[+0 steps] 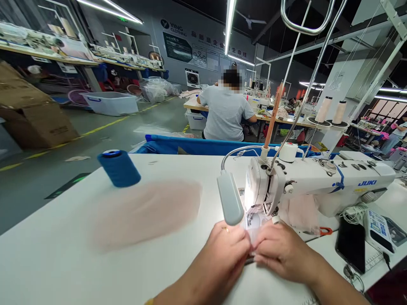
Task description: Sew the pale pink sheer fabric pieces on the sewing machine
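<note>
Both hands are together just in front of the needle area of a white sewing machine. My left hand is closed, its fingertips pressed down on a small piece of pale sheer fabric. From the other side my right hand pinches the same fabric, its fingers almost meeting the left ones. The fingers hide most of the cloth. A grey lamp head on a bendable neck hangs just above my left hand. To the left, a blurred pale pink fabric piece lies on the white table.
A blue thread cone is at the table's far left edge. Right of the machine are a black phone, a white control box, keys and orange-handled scissors. Beyond the table, a person sits facing away.
</note>
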